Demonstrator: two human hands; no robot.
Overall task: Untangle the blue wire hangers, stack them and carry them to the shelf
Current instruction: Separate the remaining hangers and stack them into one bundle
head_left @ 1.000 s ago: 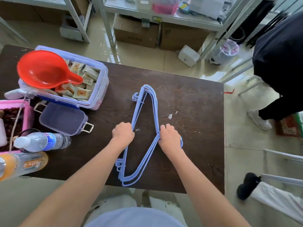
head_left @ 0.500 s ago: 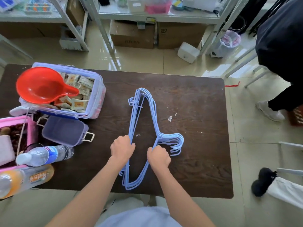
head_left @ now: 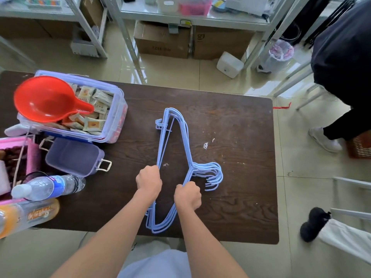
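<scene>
Several light blue wire hangers [head_left: 185, 137] lie stacked together on the dark wooden table [head_left: 241, 121], their hooks fanned out to the right. My left hand [head_left: 149, 182] is closed around the stack's long straight side. My right hand [head_left: 187, 195] grips the slanted side just below the hooks. Both fists hide parts of the wires. A metal shelf [head_left: 192, 17] stands across the floor behind the table.
At the table's left are a clear box of packets [head_left: 112, 115] with a red scoop [head_left: 45, 99], a purple lid [head_left: 74, 156], a pink tray [head_left: 33, 155] and two bottles [head_left: 48, 187]. A person in black [head_left: 345, 63] stands at the right. Cardboard boxes [head_left: 162, 40] sit under the shelf.
My right hand slid from the hooks down the slanted side, uncovering the hooks. My left hand kept its grip on the straight side. The view tilted up slightly.
</scene>
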